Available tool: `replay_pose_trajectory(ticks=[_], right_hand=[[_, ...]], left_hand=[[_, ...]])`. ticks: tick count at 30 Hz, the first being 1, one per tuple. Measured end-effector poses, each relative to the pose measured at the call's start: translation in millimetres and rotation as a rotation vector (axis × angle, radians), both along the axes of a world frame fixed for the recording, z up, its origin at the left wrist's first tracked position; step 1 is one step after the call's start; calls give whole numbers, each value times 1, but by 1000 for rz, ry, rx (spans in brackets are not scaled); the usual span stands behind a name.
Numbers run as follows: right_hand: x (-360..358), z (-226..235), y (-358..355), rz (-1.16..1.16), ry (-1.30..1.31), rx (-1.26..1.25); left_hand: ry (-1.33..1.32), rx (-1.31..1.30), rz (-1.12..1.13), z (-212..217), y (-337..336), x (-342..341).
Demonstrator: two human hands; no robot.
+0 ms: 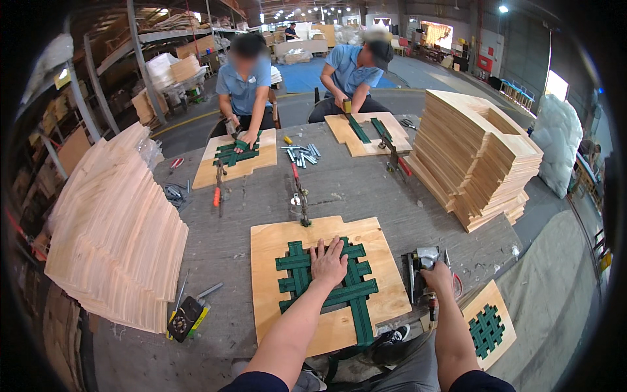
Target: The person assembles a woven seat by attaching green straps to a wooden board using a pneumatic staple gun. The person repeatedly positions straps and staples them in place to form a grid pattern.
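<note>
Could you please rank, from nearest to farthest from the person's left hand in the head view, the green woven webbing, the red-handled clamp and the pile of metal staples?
1. Green woven webbing: directly under the left hand, on the plywood board.
2. Red-handled clamp: just beyond the board's far edge.
3. Pile of metal staples: farther back, mid-table.

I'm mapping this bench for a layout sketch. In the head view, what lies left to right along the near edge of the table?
Fanned stack of wood panels → tape measure → plywood board under the left hand → staple gun gripped by the right hand → small finished panel.
</note>
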State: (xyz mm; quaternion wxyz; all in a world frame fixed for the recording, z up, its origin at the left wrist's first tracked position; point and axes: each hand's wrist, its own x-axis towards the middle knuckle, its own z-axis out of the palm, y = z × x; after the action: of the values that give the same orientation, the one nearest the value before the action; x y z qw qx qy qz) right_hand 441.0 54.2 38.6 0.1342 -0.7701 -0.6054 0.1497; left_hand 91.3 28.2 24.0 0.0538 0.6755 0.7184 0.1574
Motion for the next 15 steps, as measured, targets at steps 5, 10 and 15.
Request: replay_pose_trajectory(ticks=[5, 10, 15], right_hand=[[13, 16, 7, -171, 438, -67], [-43, 80, 5, 50, 994, -103], [-117, 116, 22, 89, 1004, -188]], left_hand=[[-31, -50, -53, 8, 5, 10], [-2, -50, 7, 1, -2, -11], [-24, -39, -13, 0, 0, -6]])
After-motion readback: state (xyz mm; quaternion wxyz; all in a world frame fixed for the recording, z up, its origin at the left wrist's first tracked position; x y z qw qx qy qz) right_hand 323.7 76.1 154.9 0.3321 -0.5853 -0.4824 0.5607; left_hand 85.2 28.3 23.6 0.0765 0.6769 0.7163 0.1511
